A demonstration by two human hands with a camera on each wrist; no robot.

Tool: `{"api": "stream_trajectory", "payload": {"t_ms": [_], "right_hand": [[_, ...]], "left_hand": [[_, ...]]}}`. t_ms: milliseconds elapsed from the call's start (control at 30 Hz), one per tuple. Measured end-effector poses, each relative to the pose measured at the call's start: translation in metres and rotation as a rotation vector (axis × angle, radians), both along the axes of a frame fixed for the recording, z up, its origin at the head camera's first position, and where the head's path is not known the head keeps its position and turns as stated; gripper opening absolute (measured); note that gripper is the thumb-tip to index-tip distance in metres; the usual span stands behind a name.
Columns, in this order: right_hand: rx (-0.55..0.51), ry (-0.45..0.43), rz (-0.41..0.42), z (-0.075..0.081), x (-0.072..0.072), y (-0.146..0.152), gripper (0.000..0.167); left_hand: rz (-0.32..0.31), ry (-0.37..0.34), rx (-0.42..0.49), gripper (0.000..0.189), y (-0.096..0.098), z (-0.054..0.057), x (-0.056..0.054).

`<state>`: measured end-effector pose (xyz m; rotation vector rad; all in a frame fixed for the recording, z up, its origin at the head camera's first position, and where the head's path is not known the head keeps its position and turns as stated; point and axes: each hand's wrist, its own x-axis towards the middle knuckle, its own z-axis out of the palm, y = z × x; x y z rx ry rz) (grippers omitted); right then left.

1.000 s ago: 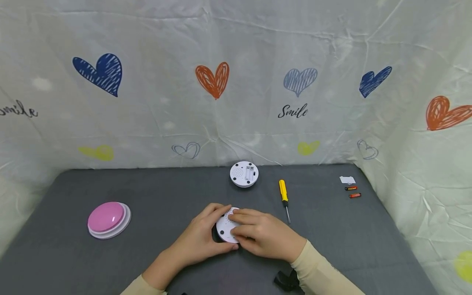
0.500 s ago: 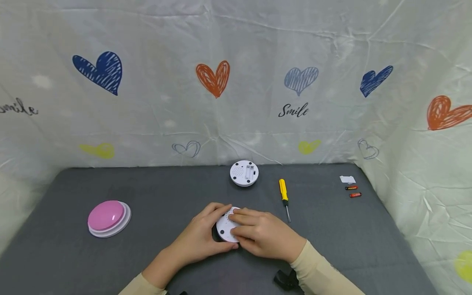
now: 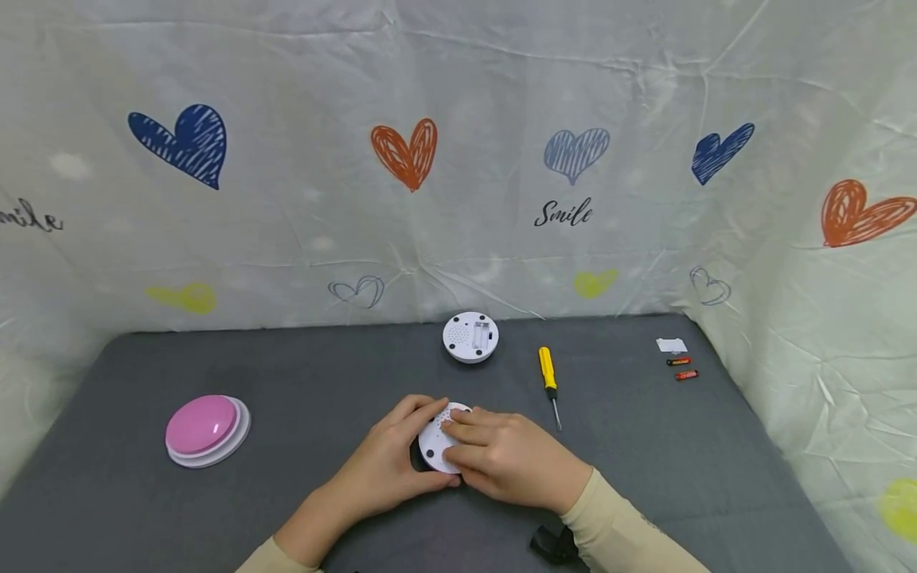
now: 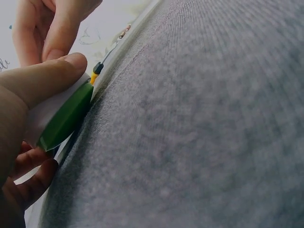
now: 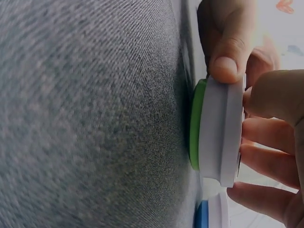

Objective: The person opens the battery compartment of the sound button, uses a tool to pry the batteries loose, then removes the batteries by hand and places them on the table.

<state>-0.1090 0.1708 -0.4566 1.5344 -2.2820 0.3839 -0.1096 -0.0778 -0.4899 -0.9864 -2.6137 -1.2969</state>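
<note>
A round push button (image 3: 435,438), white with a green dome, lies dome down near the table's front. My left hand (image 3: 401,446) grips it by the rim, thumb on the near side and fingers on the far side. My right hand (image 3: 512,458) rests its fingertips on the white back, over the right part, which they hide. Speaker holes and small dark feet show on the rest of the back. In the right wrist view the green dome (image 5: 195,126) faces the table and the right fingers (image 5: 268,135) reach across the back.
A second push button (image 3: 469,338) stands behind, its battery compartment uncovered. A screwdriver (image 3: 548,370) lies right of it. A pink push button (image 3: 204,426) is at left. At far right lie a small white cover (image 3: 672,345) and two batteries (image 3: 678,361). A black object (image 3: 553,545) is beside the right sleeve.
The head view has shifted slightly. My right fingertips have moved a little on the back, baring a dark foot near its far edge. My left hand keeps its hold.
</note>
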Motion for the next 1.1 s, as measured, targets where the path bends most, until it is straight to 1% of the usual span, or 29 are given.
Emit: {"api": "stream_trajectory", "payload": {"t_ms": [133,267,367,567,800,933,1100], "right_hand": [[-0.001,-0.012,0.007,-0.0006,0.0011,0.0002,0.023],[0.006,0.017,0.007,-0.0015,0.0015,-0.0001,0.025],[0.015,0.03,0.001,-0.0016,0.0015,-0.0006,0.024],[0.015,-0.021,-0.01,-0.001,0.0026,-0.0011,0.026],[0.009,-0.038,-0.015,-0.0018,0.0041,-0.003,0.024],[-0.006,-0.034,-0.01,-0.0029,0.0032,-0.0036,0.021],[-0.025,-0.007,0.004,-0.0055,0.0015,-0.0038,0.019]], "left_hand": [[0.012,0.013,-0.014,0.098,0.001,0.0009,-0.0002],[0.022,0.003,-0.025,0.099,0.0023,0.002,0.0002],[0.03,-0.023,-0.025,0.1,0.0032,0.003,0.0002],[0.054,-0.078,-0.032,0.098,0.0038,0.0026,0.001],[0.067,-0.108,-0.027,0.097,0.0032,0.0033,0.0019],[0.074,-0.124,-0.029,0.097,0.0031,0.0043,0.0021],[0.072,-0.139,-0.024,0.097,0.0038,0.0046,0.0015]]}}
